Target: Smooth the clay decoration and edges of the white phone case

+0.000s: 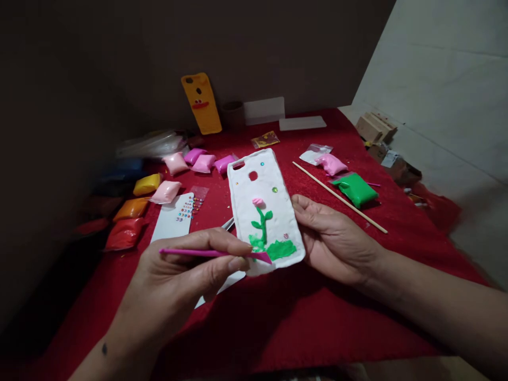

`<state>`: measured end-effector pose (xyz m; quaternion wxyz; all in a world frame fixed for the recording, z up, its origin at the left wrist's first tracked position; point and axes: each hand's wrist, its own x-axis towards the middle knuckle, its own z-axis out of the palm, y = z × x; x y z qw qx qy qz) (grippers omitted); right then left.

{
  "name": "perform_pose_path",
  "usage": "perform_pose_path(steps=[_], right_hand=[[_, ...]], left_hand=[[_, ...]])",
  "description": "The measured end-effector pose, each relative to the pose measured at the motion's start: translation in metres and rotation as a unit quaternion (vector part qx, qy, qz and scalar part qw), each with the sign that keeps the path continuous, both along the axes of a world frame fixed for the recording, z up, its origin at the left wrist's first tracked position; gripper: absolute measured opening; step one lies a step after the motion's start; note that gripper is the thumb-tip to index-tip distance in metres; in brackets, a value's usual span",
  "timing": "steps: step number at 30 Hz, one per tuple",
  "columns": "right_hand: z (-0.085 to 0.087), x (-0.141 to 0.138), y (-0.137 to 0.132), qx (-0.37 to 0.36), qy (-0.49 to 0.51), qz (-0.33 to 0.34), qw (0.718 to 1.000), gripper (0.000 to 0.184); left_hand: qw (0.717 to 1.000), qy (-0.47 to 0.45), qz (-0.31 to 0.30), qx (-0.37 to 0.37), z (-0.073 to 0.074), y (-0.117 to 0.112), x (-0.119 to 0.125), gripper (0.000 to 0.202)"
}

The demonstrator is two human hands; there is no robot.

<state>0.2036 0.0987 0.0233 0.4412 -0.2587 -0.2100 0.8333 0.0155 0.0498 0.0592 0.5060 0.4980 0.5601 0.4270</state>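
My left hand [186, 270] is closed round a thin pink modelling tool [214, 253], whose flat tip rests on the green clay at the bottom of a white clay-covered phone case [264, 211]. The case carries a green stem with leaves, a pink bud and a few small gems. My right hand [331, 238] grips the case by its right edge, fingers curled under it, and holds it a little above the red tablecloth [278, 317].
Small bags of clay lie around: pink, yellow, orange and red ones [159, 185] at left, a green bag [356, 189] and a pink bag [331, 164] at right. A wooden stick [339, 197], a gem sticker sheet [190, 207] and an orange phone case [201, 103] against the wall are nearby.
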Motion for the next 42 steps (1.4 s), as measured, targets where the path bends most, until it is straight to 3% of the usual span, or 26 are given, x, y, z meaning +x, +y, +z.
perform_pose_path(steps=[7, 14, 21, 25, 30, 38, 42], right_hand=[[-0.001, 0.001, 0.0, -0.015, -0.008, -0.021, 1.0, 0.019], [-0.006, 0.003, 0.001, -0.007, 0.006, -0.014, 1.0, 0.018], [-0.003, 0.001, 0.001, -0.003, 0.011, -0.01, 1.0, 0.019], [-0.002, 0.001, 0.001, 0.0, 0.006, -0.005, 1.0, 0.018], [-0.002, 0.002, 0.001, 0.004, 0.005, 0.003, 1.0, 0.019], [-0.003, 0.001, 0.002, 0.008, 0.001, 0.009, 1.0, 0.018], [-0.004, 0.001, 0.002, 0.001, -0.007, -0.004, 1.0, 0.017]], left_hand=[[0.997, 0.038, 0.058, -0.026, -0.001, -0.008, 0.015, 0.01], [0.997, 0.045, 0.045, -0.031, -0.002, -0.004, 0.013, 0.014], [0.989, 0.122, 0.04, 0.067, -0.007, -0.008, 0.007, 0.007], [0.986, 0.133, 0.054, 0.082, -0.008, -0.01, 0.004, 0.011], [0.989, 0.129, 0.04, 0.064, -0.005, -0.009, 0.002, 0.007], [0.992, 0.014, 0.111, -0.058, 0.0, -0.008, 0.005, 0.011], [0.994, 0.026, 0.089, -0.05, 0.002, -0.01, 0.012, 0.011]])
